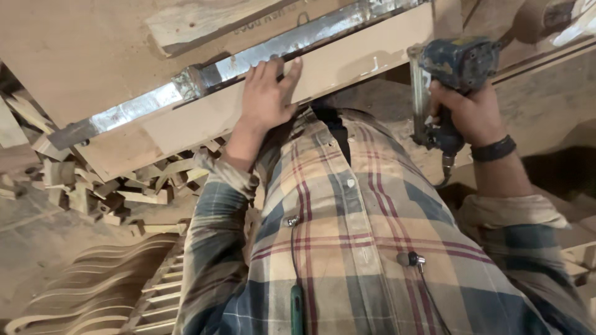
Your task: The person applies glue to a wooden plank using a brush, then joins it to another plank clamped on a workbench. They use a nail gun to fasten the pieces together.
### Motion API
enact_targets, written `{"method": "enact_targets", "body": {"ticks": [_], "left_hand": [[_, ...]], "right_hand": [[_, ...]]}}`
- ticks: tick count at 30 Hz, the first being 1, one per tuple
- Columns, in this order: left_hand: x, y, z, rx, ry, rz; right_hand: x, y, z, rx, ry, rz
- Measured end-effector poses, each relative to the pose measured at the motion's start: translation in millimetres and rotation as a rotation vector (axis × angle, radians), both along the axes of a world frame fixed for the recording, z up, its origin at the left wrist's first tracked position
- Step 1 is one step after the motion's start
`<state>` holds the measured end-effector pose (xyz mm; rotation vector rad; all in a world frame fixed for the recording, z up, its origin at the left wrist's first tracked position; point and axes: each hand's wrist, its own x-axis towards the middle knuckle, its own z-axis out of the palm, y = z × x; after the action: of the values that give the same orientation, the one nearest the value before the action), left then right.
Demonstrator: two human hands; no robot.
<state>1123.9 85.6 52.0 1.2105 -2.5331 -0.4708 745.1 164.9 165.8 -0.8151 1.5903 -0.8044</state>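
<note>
Pressing flat, open fingers [282,71] against a pale wooden board [347,59] at the bench edge, the left hand [268,96] steadies it; the right hand [469,111] grips a blue pneumatic nail gun [450,74] just beside the board's end.

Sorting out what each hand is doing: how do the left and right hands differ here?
The left hand lies flat, fingers spread, on the wooden board; the right hand is fisted around a blue nail gun. The right wrist wears a dark band; the left is bare. Both come from plaid sleeves.

A plywood workbench [81,56] carries a metal bar [248,62] and a wooden board [347,59]
</note>
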Motion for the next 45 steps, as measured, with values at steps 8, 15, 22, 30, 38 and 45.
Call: {"method": "enact_targets", "body": {"ticks": [8,15,22,30,38,45], "left_hand": [[-23.2,-6.5,-11.7,0.017,0.077,-0.032],[-31.7,-9.7,-13.4,0.025,0.077,-0.029],[-35.4,-11.0,-16.7,-0.031,0.091,-0.034],[16.3,-4.0,1.7,0.081,-0.014,0.066],[24.6,-1.5,1.6,0.038,0.021,0.032],[9.1,-8.8,-7.0,0.017,0.054,0.006]], "right_hand": [[20.5,-9.8,-8.7,0.083,0.096,0.085],[19.0,-13.3,-9.8,0.087,0.125,0.109],[17.3,-15.9,-10.1,0.123,0.074,0.051],[16.7,-15.4,-13.2,0.069,0.126,0.045],[27.3,-11.0,2.3,0.052,0.071,0.021],[64.1,-11.1,2.2,0.127,0.139,0.149]]}}
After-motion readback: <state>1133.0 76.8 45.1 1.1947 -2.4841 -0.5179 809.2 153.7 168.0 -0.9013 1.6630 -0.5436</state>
